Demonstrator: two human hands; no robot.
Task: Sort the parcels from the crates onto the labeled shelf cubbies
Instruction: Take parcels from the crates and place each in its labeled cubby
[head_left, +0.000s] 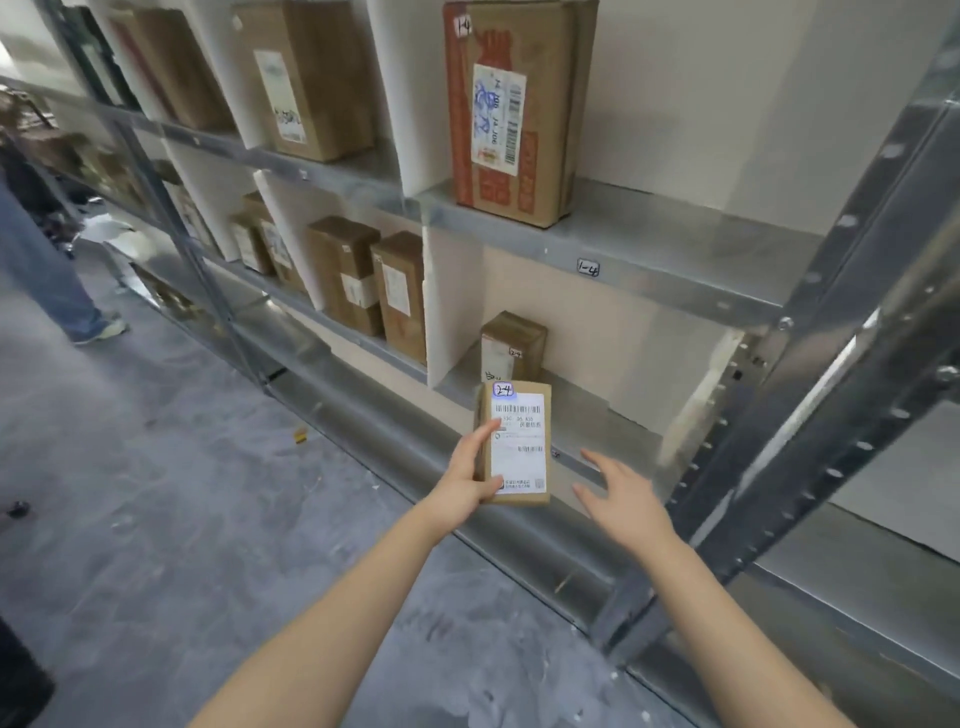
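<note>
Picker: Left hand (467, 478) grips the parcel (517, 441) by its lower left edge, thumb across the label and fingers behind. Right hand (618, 493) is spread and relaxed just beside it, holding nothing.

Checker: Where is the parcel?

Picker: In the air, upright, in front of the lower cubby (587, 410) and not yet inside. Its tag reads 24. A small box (511, 345) standing in that cubby seems to carry a 24 tag too.

Checker: What might go wrong?

Picker: I think the grip is the weak point: 1 hand low on 1 edge, so the top could tip away. Its bottom could also catch the shelf lip (574, 467) if it goes in low. Pushed too far back, it could knock the small box over.

Checker: Anything in the way?

Picker: Only that box, and it leaves room to its right. A white divider (449, 301) closes the left side, with 2 boxes (374, 291) beyond it. Above sits a big box (514, 109) tagged 14, over a 1-4 sticker (588, 268). A steel post (779, 441) stands to the right. I cannot see this cubby's own sticker.
</note>
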